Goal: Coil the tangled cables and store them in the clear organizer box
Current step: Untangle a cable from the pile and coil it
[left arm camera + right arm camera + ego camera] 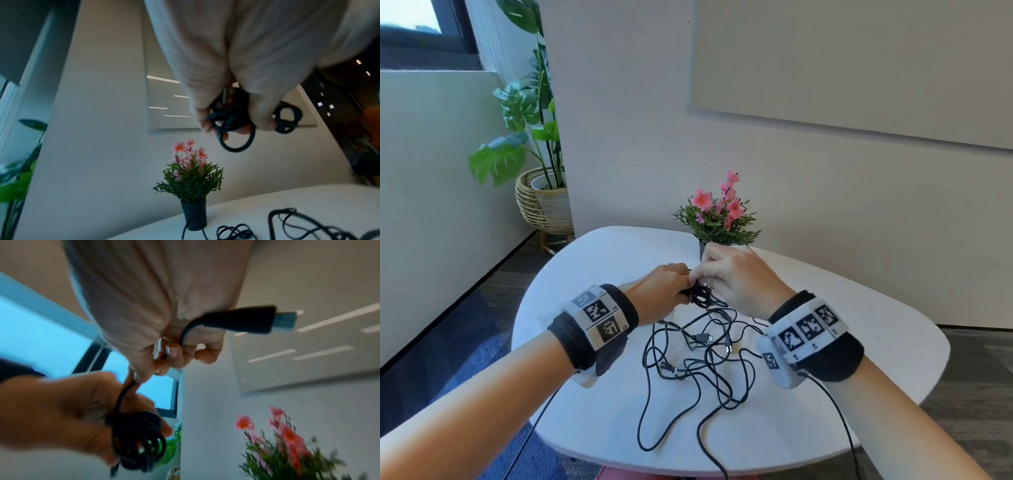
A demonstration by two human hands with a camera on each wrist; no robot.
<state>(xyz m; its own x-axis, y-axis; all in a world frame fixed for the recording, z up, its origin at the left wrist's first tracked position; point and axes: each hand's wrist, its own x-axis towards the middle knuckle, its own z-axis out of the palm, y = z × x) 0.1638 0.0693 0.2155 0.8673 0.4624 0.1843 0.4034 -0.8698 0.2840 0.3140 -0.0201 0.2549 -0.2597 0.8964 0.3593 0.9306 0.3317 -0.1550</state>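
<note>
A loose tangle of black cables lies spread over the middle of the white table. Just above it, my left hand grips a small coiled bundle of black cable. In the left wrist view the left hand curls thumb and fingers round the coil, with a USB plug tucked under them. My right hand meets it from the right. In the right wrist view the right hand pinches the cable's free end, whose USB plug sticks out to the right. No clear organizer box is in view.
A small dark pot of pink flowers stands at the table's far edge, right behind my hands. A large plant in a wicker basket sits on the floor at the back left. Some cable loops hang over the table's near edge.
</note>
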